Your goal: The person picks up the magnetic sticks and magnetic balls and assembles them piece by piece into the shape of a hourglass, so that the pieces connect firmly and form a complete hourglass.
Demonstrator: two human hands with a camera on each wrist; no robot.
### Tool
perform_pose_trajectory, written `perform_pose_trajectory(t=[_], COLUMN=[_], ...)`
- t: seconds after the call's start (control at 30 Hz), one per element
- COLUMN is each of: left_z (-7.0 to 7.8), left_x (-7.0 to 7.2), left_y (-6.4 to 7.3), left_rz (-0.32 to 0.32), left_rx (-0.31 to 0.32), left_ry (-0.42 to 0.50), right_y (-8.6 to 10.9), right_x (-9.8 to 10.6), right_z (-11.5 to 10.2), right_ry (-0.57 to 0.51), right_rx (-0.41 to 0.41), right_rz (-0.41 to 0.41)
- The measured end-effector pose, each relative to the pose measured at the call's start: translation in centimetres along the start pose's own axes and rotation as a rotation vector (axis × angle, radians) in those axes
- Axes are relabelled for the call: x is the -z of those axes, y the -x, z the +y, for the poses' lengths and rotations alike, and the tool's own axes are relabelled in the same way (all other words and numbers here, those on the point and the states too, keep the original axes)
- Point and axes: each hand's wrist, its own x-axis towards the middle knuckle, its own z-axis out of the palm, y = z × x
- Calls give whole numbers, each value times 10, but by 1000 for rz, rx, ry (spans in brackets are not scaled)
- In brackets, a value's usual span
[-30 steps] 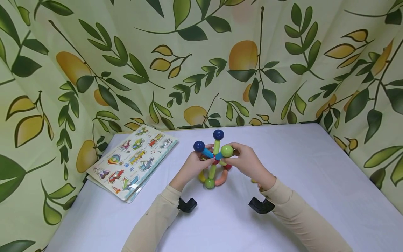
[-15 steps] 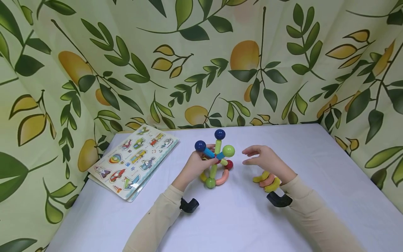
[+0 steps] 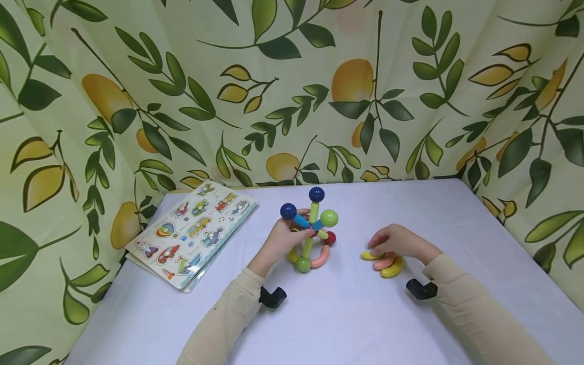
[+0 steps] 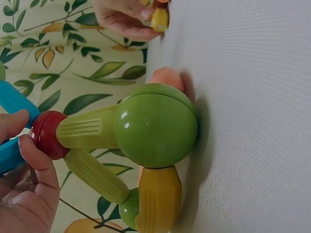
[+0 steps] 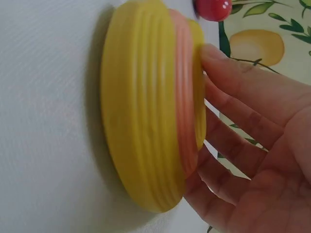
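My left hand (image 3: 283, 240) grips a ball-and-stick magnetic toy structure near its red centre ball (image 4: 48, 135), where blue sticks join. The structure stands on the table, with dark blue balls (image 3: 317, 194) and a light green ball (image 3: 329, 218) on its upper sticks. Its base shows a green ball (image 4: 156, 127), a red ball (image 3: 331, 237) and a pink curved stick (image 3: 321, 257). To the right, my right hand (image 3: 401, 243) has its thumb and fingers around the farthest yellow curved stick (image 5: 198, 87). Beside it lie a pink curved stick (image 5: 183, 92) and a nearer yellow curved stick (image 5: 141, 107).
Picture puzzle boards (image 3: 196, 233) lie stacked at the table's left. A leaf-and-fruit patterned curtain (image 3: 292, 101) hangs behind and at the sides. Black wrist mounts (image 3: 422, 289) project below both forearms, close over the white tablecloth (image 3: 328, 324).
My right hand has left the structure and moved right and down to the loose curved sticks, taking hold of one. The left hand keeps its grip in nearly the same place.
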Motion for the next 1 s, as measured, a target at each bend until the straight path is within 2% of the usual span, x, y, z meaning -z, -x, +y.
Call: perform_pose_trajectory(t=[0.2, 0.37, 0.47, 0.53, 0.63, 0.73, 0.8, 0.9, 1.0], left_z=[0, 1, 0, -1, 0, 1, 2, 2, 2], left_x=[0, 0, -1, -1, -1, -1, -1, 0, 0], left_y=[0, 1, 1, 1, 1, 1, 1, 1, 1], left_rz=[-1, 8, 9, 8, 9, 9, 9, 7, 5], left_rx=[1, 9, 11, 10, 6, -2, -2, -2, 0], left_ry=[1, 2, -1, -1, 3, 7, 7, 4, 1], right_y=[-1, -3, -2, 1, 11, 23, 29, 31, 29], right_x=[-5, -9, -6, -2, 9, 19, 23, 23, 20], right_z=[-8, -17, -26, -35, -52, -67, -76, -83, -87], right_ry=[62, 185, 141, 3, -314, -668, -856, -1026, -1091], right_rx=[-14, 39, 69, 78, 131, 201, 224, 223, 197], right_rz=[36, 37, 89, 132, 165, 137, 117, 107, 107])
